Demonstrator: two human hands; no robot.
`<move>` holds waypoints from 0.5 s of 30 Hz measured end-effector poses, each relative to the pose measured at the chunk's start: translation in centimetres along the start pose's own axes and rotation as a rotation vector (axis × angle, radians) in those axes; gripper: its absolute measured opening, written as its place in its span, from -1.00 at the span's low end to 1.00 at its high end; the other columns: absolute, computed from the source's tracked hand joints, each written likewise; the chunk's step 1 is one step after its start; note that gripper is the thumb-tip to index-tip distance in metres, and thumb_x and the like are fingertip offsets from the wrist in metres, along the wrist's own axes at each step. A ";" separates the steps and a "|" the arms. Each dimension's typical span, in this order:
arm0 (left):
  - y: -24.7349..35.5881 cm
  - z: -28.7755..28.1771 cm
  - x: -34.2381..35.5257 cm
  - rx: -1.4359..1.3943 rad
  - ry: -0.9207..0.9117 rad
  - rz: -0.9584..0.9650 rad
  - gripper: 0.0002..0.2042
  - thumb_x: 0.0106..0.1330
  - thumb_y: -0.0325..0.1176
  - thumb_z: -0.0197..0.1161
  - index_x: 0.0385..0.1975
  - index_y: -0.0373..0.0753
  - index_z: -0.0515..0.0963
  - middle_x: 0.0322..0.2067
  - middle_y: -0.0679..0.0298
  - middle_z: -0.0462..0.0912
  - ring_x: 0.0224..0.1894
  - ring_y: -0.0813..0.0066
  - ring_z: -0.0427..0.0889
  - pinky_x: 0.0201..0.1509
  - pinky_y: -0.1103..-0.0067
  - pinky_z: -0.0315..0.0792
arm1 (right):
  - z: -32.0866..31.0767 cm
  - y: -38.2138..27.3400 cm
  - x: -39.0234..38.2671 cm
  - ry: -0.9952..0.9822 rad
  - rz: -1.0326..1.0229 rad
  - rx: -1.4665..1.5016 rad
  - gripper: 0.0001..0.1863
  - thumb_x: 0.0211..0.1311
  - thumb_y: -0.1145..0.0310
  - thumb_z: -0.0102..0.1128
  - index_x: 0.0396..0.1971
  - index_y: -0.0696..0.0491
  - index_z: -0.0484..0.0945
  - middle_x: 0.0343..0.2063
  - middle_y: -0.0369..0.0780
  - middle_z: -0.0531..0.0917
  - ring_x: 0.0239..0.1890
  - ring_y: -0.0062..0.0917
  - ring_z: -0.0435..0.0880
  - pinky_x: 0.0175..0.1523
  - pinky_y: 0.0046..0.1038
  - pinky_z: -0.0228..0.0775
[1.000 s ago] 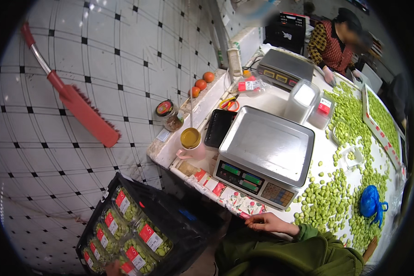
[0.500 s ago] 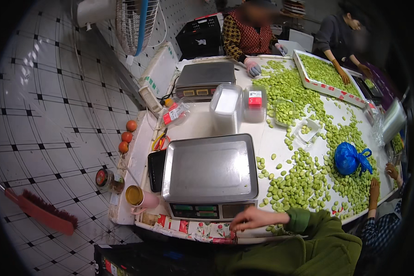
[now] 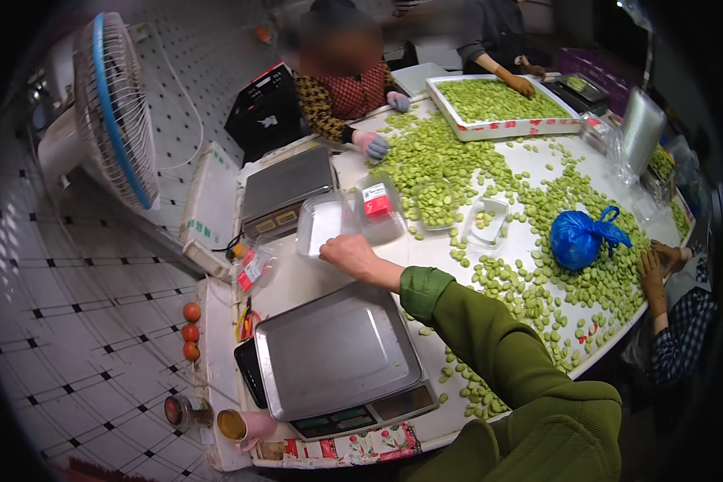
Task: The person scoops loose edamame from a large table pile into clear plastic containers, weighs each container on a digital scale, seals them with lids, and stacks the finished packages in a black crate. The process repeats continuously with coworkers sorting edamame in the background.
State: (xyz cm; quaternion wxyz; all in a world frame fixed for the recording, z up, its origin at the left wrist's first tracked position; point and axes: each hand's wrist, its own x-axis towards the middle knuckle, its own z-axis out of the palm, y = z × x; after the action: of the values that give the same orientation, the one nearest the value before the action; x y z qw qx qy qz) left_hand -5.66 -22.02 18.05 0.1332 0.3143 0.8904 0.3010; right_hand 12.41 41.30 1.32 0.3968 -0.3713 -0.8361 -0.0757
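Note:
My right hand [image 3: 353,257], in the green sleeve, reaches across the table to the near edge of stacked clear plastic containers [image 3: 324,210]. Its fingers are curled; whether they grip a container is unclear. A clear box with a red label [image 3: 377,209] stands just right of the stack. Below my hand lies a steel scale pan [image 3: 333,345]; behind the stack is a second scale [image 3: 285,189]. Green shelled beans [image 3: 458,161] spread over the white table [image 3: 289,273], around a bean-filled box [image 3: 438,205] and a small open container [image 3: 485,229]. My left hand is out of view.
A blue tied bag [image 3: 577,238] lies among the beans; a white tray [image 3: 506,127] holds more. Co-workers [image 3: 353,100] work at the far and right sides. A fan [image 3: 108,112] stands left. A pink mug [image 3: 255,427], a jar [image 3: 185,412] and several tomatoes [image 3: 191,331] line the near left.
The view has swung from the crate of packed boxes and floor toward the table. My right hand has moved forward to the stacked containers; my left hand has left view.

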 end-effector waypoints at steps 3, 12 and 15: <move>4.4 5.2 1.8 0.060 -0.284 0.302 -0.77 0.46 -0.49 0.01 -0.01 -0.38 0.54 -0.01 0.04 0.60 -0.15 0.34 0.67 -0.07 0.47 0.61 | -0.1 1.0 0.4 0.035 -0.144 -0.094 -0.95 0.10 0.36 0.13 -0.44 -0.01 0.49 -0.52 -0.27 0.54 -0.43 -0.38 0.63 -0.46 -0.36 0.48; 9.6 18.4 5.7 -0.242 -0.258 0.587 -0.88 0.27 -0.58 0.23 -0.25 -0.39 0.65 -0.25 0.07 0.70 -0.18 0.22 0.68 -0.04 0.43 0.54 | -5.4 0.7 0.7 0.369 -0.092 -0.028 -0.92 0.09 0.36 0.19 -0.46 -0.05 0.46 -0.59 -0.32 0.44 -0.50 -0.52 0.55 -0.55 -0.46 0.38; 10.7 19.6 6.7 -0.216 -0.253 0.626 -0.89 0.27 -0.59 0.24 -0.25 -0.40 0.65 -0.29 0.08 0.70 -0.21 0.22 0.68 -0.04 0.42 0.54 | -8.5 -0.6 -2.4 0.337 -0.175 -0.007 -0.90 0.08 0.34 0.23 -0.41 -0.04 0.50 -0.59 -0.36 0.42 -0.52 -0.57 0.53 -0.57 -0.52 0.37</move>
State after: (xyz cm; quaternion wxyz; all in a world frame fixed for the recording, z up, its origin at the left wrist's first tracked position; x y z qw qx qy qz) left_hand 2.66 -2.22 8.97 0.1762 0.5909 0.6904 0.3783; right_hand 18.12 35.90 5.39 0.5217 -0.2805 -0.7867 -0.1739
